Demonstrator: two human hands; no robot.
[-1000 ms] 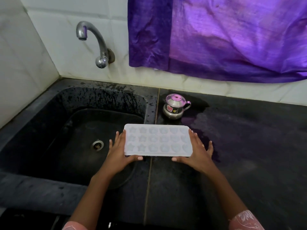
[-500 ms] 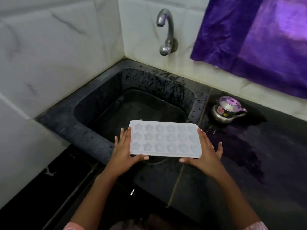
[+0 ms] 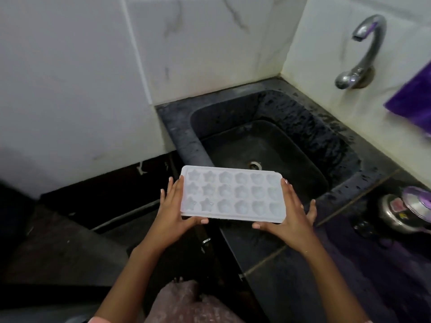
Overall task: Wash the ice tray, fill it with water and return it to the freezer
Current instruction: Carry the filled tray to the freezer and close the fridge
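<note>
Ice tray (image 3: pixel 233 194) carried level in both hands, now at the sink's near left corner

Since half a second ago the view has swung left: the tap (image 3: pixel 363 52), purple curtain (image 3: pixel 412 101) and lidded steel pot (image 3: pixel 405 210) sit far right, and the tray has left the sink-counter seam; the grip is unchanged, left hand (image 3: pixel 172 213) and right hand (image 3: pixel 291 220) each clasping a short end, fingers along the side, thumb at the near edge; its star and round cells look pale, water in them cannot be told; the black sink (image 3: pixel 303 122) shows a wet wall and bare drain (image 3: pixel 255 164)
</note>
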